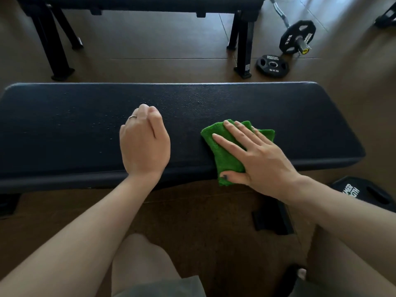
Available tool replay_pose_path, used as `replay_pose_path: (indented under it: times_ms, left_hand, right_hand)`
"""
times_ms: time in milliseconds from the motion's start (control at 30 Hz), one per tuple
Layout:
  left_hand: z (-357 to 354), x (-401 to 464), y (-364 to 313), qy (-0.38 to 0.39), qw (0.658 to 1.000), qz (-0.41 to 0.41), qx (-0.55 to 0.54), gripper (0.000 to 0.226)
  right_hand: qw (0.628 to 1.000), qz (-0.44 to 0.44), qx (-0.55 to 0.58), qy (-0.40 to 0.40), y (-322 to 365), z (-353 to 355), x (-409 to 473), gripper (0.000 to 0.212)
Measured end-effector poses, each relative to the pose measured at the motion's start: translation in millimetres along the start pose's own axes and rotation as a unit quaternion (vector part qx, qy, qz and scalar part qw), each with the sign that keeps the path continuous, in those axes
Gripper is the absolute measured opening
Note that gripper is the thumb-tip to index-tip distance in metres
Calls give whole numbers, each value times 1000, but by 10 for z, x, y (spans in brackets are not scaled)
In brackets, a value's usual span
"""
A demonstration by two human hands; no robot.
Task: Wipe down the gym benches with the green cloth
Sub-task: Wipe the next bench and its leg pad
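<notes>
On the near counter, the green cloth is pressed flat.
Its long axis is laid across the pad, one end draped over the near edge; it is pinned under the spread right hand. Droplets are seen leftward, beyond the empty, curled left hand.

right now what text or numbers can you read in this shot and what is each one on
"5KG" on the flat weight plate lying on the floor; the brand line on it is too blurred to read.
"5KG" on the plate on the curl bar; its white brand text is unreadable.
White brand lettering on the black plate at right is cut off and blurred.
A small sticker on the far bench leg is too small to read.
</notes>
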State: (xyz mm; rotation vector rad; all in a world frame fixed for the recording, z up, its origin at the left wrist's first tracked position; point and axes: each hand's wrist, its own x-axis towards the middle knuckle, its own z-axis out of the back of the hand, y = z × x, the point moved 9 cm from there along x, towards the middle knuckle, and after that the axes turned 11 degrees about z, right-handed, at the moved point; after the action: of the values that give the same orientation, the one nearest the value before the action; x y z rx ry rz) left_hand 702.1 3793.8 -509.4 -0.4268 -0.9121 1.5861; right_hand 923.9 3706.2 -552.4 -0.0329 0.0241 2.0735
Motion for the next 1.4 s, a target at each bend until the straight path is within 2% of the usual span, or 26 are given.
replay_pose_path:
  times_ms: [233,433,533,733,833,967,1033,1233,1333,1400]
  left_hand:
    - [22,0,32,-7,1000,-4,-5,39]
    - [69,15,46,-20,1000,-6,9,41]
    - [54,6,16,-30,999,-14,31,42]
    - [62,-3,14,-60,996,-24,62,36]
    - [63,4,-11,-69,995,-17,77,37]
    - [109,21,29,-91,994,4,61,39]
    - [118,20,37,-101,993,6,53,39]
    - [108,-5,24,-105,991,1,82,35]
    - [100,-3,24,-97,992,6,77,35]
    - [103,-7,16,-97,993,7,69,35]
  right_hand:
    - [991,-71,108,-31,406,71,783,71]
    - [994,-2,103,18,382,101,454,71]
    - [995,3,98,25,280,93,568,68]
    - [990,-70,124,2,-152,89,1631,64]
    - [985,-100,141,1,-95,81,1713,66]
    - [989,-37,143,-23,367,100,1355,64]
    - [989,-6,148,-19,378,113,1470,61]
    - [989,-16,144,-20,54,127,1949,59]
    - [985,-109,132,-36,-677,109,1600,60]
    - [975,-187,120,-16,-1203,78,1256,61]
